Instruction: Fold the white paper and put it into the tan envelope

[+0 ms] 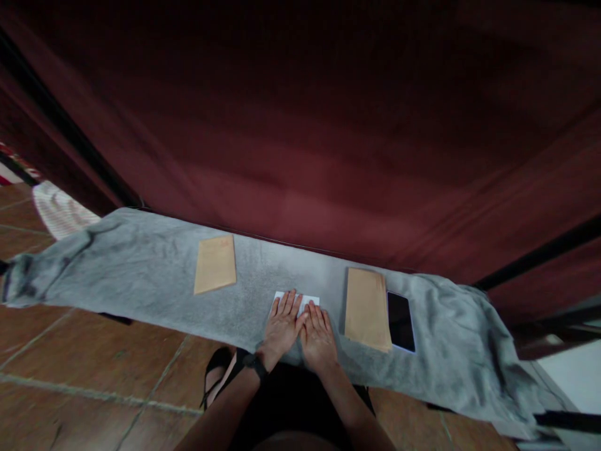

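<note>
A white sheet of paper (310, 299) lies on the grey cloth, mostly covered by my two hands. Flat on its left part is my left hand (282, 322), fingers stretched out and a dark watch (256, 366) on the wrist. Beside it my right hand (318, 335) presses on the right part, fingers extended, the two thumbs close together. To the left of my hands rests a single brown paper envelope (215, 264). On the right lies a stack of similar brown envelopes (367, 309), with a dark-screened phone (400, 321) along its right side.
The grey cloth (154, 275) covers a long, narrow bench-like surface. Behind it rises a dark red panel (310, 207). Brown floor tiles (122, 357) show in front, and a striped white cloth (63, 210) hangs at the far left.
</note>
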`<state>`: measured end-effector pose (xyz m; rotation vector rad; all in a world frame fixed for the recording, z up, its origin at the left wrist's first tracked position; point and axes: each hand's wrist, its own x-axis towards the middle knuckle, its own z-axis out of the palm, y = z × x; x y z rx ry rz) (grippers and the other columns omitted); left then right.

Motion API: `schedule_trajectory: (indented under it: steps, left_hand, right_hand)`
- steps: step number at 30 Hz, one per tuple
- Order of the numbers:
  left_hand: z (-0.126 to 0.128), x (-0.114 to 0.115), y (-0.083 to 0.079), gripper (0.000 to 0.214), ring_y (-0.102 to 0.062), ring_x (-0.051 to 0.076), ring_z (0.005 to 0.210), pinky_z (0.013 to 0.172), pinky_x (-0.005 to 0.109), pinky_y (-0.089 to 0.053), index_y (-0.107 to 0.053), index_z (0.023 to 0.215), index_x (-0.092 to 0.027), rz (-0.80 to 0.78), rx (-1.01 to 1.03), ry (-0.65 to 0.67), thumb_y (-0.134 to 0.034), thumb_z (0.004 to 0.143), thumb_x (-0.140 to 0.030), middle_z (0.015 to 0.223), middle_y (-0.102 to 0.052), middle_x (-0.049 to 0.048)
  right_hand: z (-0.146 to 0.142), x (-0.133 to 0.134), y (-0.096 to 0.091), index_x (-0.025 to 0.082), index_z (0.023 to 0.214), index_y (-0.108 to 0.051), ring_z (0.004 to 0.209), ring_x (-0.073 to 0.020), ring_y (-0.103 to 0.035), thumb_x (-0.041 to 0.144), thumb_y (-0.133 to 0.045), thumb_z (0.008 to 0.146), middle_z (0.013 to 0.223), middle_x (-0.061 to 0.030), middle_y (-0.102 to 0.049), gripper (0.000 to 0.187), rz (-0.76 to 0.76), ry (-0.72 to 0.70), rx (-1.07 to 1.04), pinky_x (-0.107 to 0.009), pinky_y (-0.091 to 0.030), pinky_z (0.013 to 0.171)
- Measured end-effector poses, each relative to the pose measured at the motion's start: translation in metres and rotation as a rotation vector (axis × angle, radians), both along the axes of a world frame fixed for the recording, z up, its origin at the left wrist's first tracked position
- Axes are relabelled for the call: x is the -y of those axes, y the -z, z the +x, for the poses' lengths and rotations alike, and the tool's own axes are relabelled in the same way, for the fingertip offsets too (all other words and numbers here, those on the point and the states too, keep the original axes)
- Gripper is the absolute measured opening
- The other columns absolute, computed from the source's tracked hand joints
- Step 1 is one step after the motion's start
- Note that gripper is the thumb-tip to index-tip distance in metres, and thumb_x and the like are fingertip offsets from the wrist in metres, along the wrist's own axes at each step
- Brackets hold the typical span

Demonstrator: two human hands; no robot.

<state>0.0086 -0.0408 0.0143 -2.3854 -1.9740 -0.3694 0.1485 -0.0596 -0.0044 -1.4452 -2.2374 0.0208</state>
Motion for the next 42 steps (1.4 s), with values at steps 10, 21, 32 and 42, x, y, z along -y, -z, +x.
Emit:
schedule_trajectory:
  steps: [10,21,32,42]
  left_hand:
    - [0.003,-0.001,0.001,0.056,-0.026,0.029,0.148,0.12,0.052,-0.021,-0.04,0.149,-0.018,0.0,-0.014,-0.019,-0.033,0.1,-0.045,0.158,-0.034,0.0118]
    - [0.015,-0.02,-0.007,0.049,-0.029,0.019,0.147,0.121,0.045,-0.02,-0.04,0.149,-0.027,-0.052,0.073,0.325,-0.025,0.103,-0.038,0.157,-0.039,-0.0001]
    - [0.016,-0.022,-0.002,0.05,-0.029,0.021,0.146,0.122,0.046,-0.016,-0.037,0.15,-0.027,0.024,0.038,0.324,-0.028,0.103,-0.04,0.157,-0.038,0.0018]
    - [-0.028,-0.003,0.003,0.056,-0.028,0.025,0.147,0.12,0.049,-0.019,-0.04,0.149,-0.023,0.036,0.002,0.043,-0.029,0.101,-0.049,0.158,-0.035,0.0083]
  right_hand:
    - [0.031,0.04,-0.017,0.015,0.149,-0.039,0.137,-0.0241,-0.045,0.033,-0.043,0.101,0.151,-0.01,-0.045,0.052,0.014,-0.028,0.052,-0.045,-0.03,0.117]
    - [0.03,0.041,-0.011,0.015,0.141,-0.051,0.132,-0.0231,-0.05,0.029,-0.044,0.099,0.141,-0.0103,-0.057,0.045,0.042,-0.016,-0.004,-0.045,-0.03,0.117]
    - [0.033,0.042,-0.008,0.016,0.138,-0.054,0.129,-0.0203,-0.053,0.025,-0.039,0.1,0.137,-0.0094,-0.061,0.042,0.074,-0.025,-0.035,-0.043,-0.031,0.117]
    - [0.034,0.043,-0.007,0.016,0.141,-0.052,0.131,-0.019,-0.051,0.023,-0.04,0.1,0.142,-0.0083,-0.056,0.043,0.044,-0.018,0.022,-0.04,-0.028,0.118]
